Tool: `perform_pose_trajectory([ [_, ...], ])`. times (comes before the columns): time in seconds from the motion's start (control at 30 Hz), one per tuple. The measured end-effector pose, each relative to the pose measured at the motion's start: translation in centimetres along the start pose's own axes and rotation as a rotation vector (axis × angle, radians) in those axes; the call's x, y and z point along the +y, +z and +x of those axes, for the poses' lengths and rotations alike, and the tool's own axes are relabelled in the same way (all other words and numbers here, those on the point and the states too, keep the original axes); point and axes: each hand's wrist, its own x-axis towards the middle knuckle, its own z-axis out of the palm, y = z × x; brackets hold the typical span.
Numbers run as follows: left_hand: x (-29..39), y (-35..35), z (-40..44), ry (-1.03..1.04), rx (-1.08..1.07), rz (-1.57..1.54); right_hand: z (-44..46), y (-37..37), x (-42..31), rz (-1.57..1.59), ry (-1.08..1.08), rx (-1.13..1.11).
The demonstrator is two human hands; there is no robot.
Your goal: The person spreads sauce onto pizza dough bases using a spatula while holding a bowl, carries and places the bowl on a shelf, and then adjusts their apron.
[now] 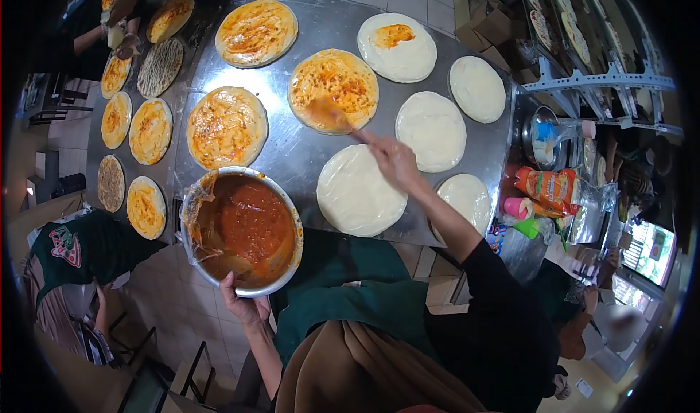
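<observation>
My left hand (246,304) grips the near rim of a metal bowl (297,256), tilted over the table's edge. Chunky red sauce (254,216) fills the bowl, and plastic film clings to its left wall. In my right hand (396,164) is the handle of a sauce-covered spreading tool (328,114); its head is blurred, so I cannot tell if it is a spoon or brush. That head touches a sauced dough round (343,78). A plain dough round (357,194) lies below my right hand.
Other sauced rounds (227,127) lie left, plain rounds (430,132) right, and one partly sauced round (397,45) at the back. An orange packet (547,189) and a bottle (565,131) are on the right. A rack (598,81) holds more rounds. People stand at both sides.
</observation>
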Motion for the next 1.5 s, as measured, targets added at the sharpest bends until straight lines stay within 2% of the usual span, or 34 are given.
perform_pose_trajectory([
  [0.1, -0.1, -0.6, 0.5, -0.003, -0.007, 0.016, -1.8, -2.3, -2.0, 0.162, 0.083, -0.061],
  [0.13, -0.2, -1.0, 0.8, -0.021, -0.021, 0.008, -1.7, -2.6, -1.6, 0.354, 0.030, 0.033],
  [0.2, -0.3, -1.6, 1.7, -0.016, -0.091, 0.043, -2.1, -6.6, -2.1, 0.496, 0.166, -0.107],
  [0.27, -0.5, -1.6, 2.5, -0.017, -0.023, 0.140, -2.8, -10.4, -4.8, 0.488, 0.042, -0.176],
  [0.33, -0.2, -1.4, 3.4, -0.076, -0.056, 0.230, -3.6, -14.3, -8.8, 0.310, -0.055, -0.334],
  [0.43, -0.4, -0.6, 5.0, 0.006, -0.164, 0.337, -4.7, -15.3, -12.5, 0.023, -0.273, -0.476],
  [0.53, 0.2, 0.3, 5.5, 0.020, -0.318, 0.413, -5.5, -12.7, -14.4, -0.159, -0.416, -0.385],
  [0.63, 0.1, 0.4, 5.8, 0.046, -0.437, 0.418, -7.3, -9.6, -14.6, -0.301, -0.367, -0.471],
  [0.67, 0.1, 0.7, 5.8, 0.133, -0.490, 0.489, -8.4, -8.8, -14.7, -0.241, -0.346, -0.477],
  [0.8, -0.5, -0.4, 6.0, 0.074, -0.529, 0.533, -12.9, -6.0, -15.3, 0.240, -0.193, -0.518],
  [0.87, -0.5, -1.2, 5.8, 0.044, -0.555, 0.583, -14.1, -4.8, -14.4, 0.457, 0.003, -0.681],
  [0.93, 0.0, -1.3, 5.0, -0.080, -0.555, 0.516, -15.0, -4.9, -14.9, 0.804, 0.334, -0.855],
  [1.03, 0.1, -1.7, 4.8, -0.189, -0.603, 0.475, -17.4, -3.2, -14.2, 1.100, 0.586, -0.916],
  [1.17, 0.7, -1.1, 4.6, -0.334, -0.606, 0.474, -20.1, -1.8, -14.1, 1.338, 0.586, -0.819],
  [1.27, 0.8, -1.0, 4.5, -0.443, -0.598, 0.449, -21.2, -2.6, -14.0, 1.359, 0.585, -0.711],
  [1.37, 0.5, -1.2, 4.5, -0.407, -0.617, 0.442, -22.5, -3.5, -12.5, 1.404, 0.579, -0.545],
  [1.5, 0.7, -2.7, 5.2, -0.413, -0.540, 0.447, -23.6, -4.6, -8.8, 1.183, 0.597, -0.261],
])
